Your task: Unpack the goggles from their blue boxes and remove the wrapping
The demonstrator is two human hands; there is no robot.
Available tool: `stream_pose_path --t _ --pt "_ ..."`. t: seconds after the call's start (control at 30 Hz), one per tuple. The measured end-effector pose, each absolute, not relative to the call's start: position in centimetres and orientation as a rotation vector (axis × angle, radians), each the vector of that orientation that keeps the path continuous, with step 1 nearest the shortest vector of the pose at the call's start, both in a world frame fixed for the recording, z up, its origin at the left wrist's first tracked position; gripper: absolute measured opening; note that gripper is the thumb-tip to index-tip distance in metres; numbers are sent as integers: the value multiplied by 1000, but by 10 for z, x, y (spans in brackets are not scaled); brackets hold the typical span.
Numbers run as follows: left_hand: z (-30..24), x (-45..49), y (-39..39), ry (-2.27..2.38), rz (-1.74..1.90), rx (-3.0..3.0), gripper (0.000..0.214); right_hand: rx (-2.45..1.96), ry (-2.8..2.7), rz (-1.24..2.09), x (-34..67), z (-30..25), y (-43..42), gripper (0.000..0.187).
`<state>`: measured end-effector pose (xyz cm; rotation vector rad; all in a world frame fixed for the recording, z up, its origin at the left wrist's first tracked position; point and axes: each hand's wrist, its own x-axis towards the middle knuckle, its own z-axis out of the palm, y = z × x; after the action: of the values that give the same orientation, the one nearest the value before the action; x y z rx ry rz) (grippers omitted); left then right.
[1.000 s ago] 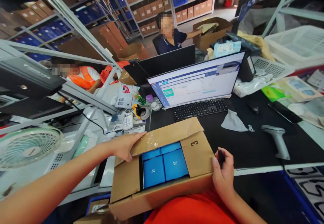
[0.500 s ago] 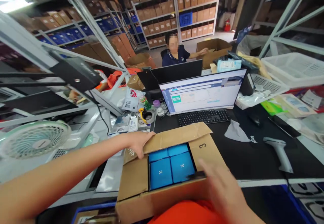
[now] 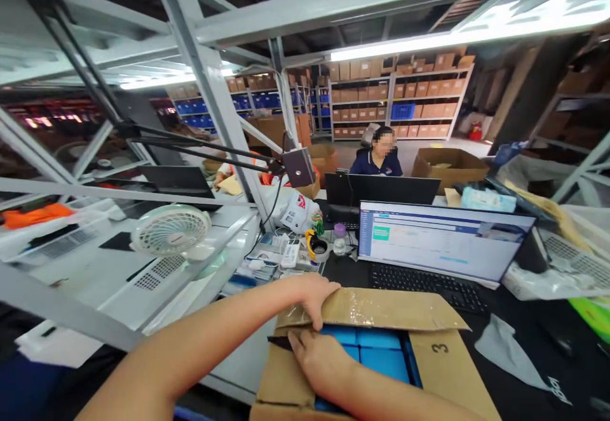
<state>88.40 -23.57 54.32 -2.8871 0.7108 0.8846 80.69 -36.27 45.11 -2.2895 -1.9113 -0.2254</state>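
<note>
An open cardboard box [image 3: 452,370] stands in front of me, with several blue boxes [image 3: 381,360] packed inside. My left hand [image 3: 317,294] grips the far flap [image 3: 391,307] near its left end, thumb inside and fingers behind. Just below it, my right hand [image 3: 324,360] reaches across the opening with its fingers closed at the far corner of the left flap [image 3: 283,380]. A dark wedge shows beside those fingertips; whether it is a held tool or a gap under the cardboard I cannot tell. My right forearm hides part of the contents.
Behind the box are a keyboard [image 3: 429,287] and a monitor [image 3: 443,240]. A grey cloth [image 3: 509,351] lies to the right. Tape rolls [image 3: 317,248] and small packages sit at the left, near a fan [image 3: 170,230] and metal frame posts. A co-worker [image 3: 376,154] sits beyond the screens.
My right hand has crossed from the box's right side to the far left corner, beside my left hand. My left hand keeps its hold on the far flap. The view has tilted up and turned left.
</note>
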Motion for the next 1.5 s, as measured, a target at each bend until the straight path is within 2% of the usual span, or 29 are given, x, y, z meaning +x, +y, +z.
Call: stream_pose_path --t 0.17,0.3,0.43,0.53,0.7,0.9,1.1,1.17,1.27,1.33,1.43,1.5 --pt "538 878 -236 710 798 -2891 112 -2435 -1850 -132 804 453 -364 60" --pt "525 871 -233 693 681 -2932 124 -2492 -1803 -214 799 447 -366 58" --pt "521 866 -230 684 659 -2952 124 -2414 -1867 -346 800 438 -364 59" --pt "524 867 -231 666 698 -2951 124 -2330 -1882 -430 809 432 -362 55" --pt "529 871 -233 671 712 -2960 122 -2294 -1841 -401 828 426 -362 36" --pt "534 874 -232 668 734 -2959 119 -2304 -1846 -542 833 424 -361 35" --pt "534 881 -228 691 799 -2947 127 -2333 -1780 -599 839 426 -359 36" --pt "540 884 -224 694 900 -3047 114 -2405 -1678 -556 844 430 -360 37" --pt "554 894 -213 675 1217 -3242 68 -2520 -1556 -455 848 434 -365 38" --pt "561 905 -204 626 1352 -3288 52 -2486 -1607 -441 845 437 -368 39" --pt "564 926 -192 471 1341 -3308 29 -2419 -1694 -436 833 448 -372 38" --pt "563 939 -188 320 1288 -3328 22 -2464 -1702 -351 826 462 -379 38"
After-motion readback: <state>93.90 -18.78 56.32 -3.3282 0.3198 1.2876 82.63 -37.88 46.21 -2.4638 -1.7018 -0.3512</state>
